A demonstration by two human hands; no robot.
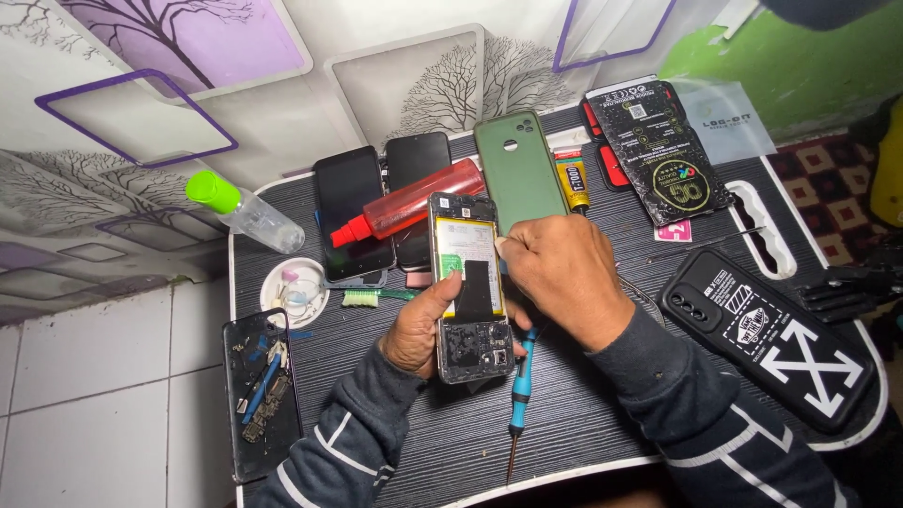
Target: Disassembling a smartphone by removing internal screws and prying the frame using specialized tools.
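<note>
- The table (583, 414), dark and striped, filled most of the frame, with a tiled floor at lower left and tree-patterned wall panels above.
- A black case (771, 334) with a white cross lay at right; a black packet (658, 150) sat at upper right.
- A green cover (519, 169) lay at top centre, just beside two dark phones (353, 212) with a red bottle (414, 202) across them.
- A clear bottle (246, 212) with a green cap lay at upper left, near a small white dish (293, 292).
- A spare screen (261, 390) at lower left carried loose parts.
- The opened phone (470, 282), back off and battery showing, was at frame centre, held above the table.
- The left hand (419, 329) grasped the phone from its left edge, thumb pressed on the battery.
- The right hand (564, 273) was curled at the phone's upper right edge, fingertips touching the frame; whether it pinched anything, I could not tell.
- A blue screwdriver (517, 395) lay below the phone, touching neither hand.
- To work that edge well, I judged the left grip should stay firm and the right fingers should press gently, keeping clear of the battery.
</note>
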